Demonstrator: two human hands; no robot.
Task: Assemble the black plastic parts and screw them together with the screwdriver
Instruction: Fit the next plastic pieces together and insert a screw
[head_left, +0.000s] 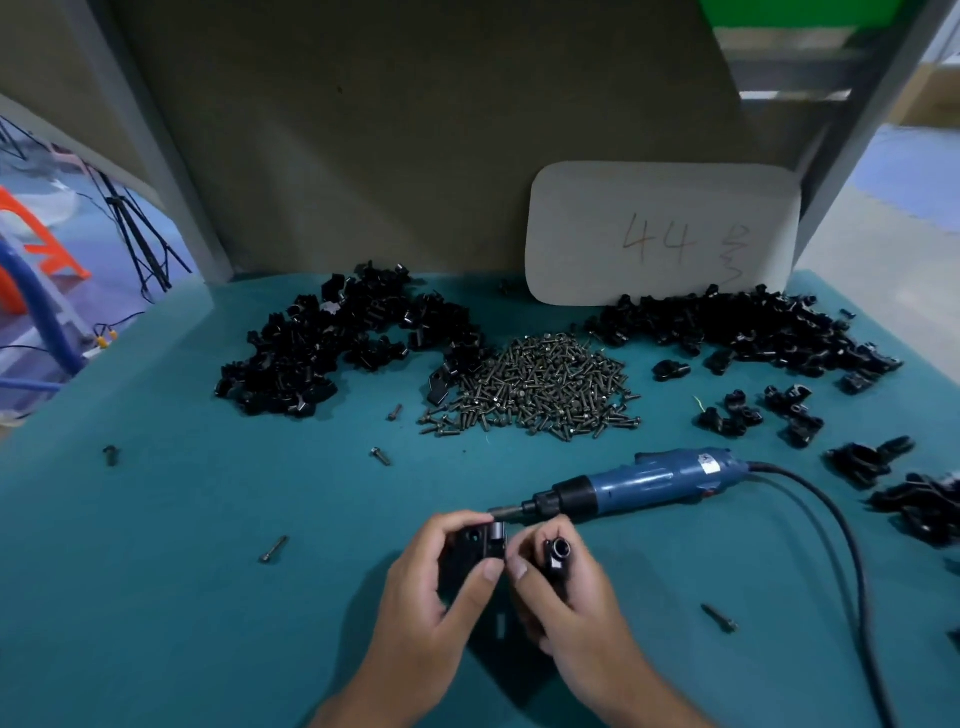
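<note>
Mating 2 black parts above the table (208, 519).
Left grip (441, 587) pinching flat part (475, 545), right grip (566, 597) clutching tubular part (557, 552), aligned for joining; screwdriver (649, 478) parked just beyond.

A teal counter (218, 545) fills the lower view, backed by a plain beige panel (395, 145). Leaning against that panel at the right stands a white card (597, 223) with rounded corners, marked "44" in faint orange with a dark scribble beside it. A grey metal post (150, 140) slants down to the counter's back left corner, and another grey post (862, 135) slants down at the right. Beyond the left edge, a blue floor (104, 291) shows an orange plastic frame (41, 234), a thick blue tube (44, 312), and thin black tripod legs (137, 228) with loose cables. At top right, a green shape (800, 13) sits above grey shelving.
</note>
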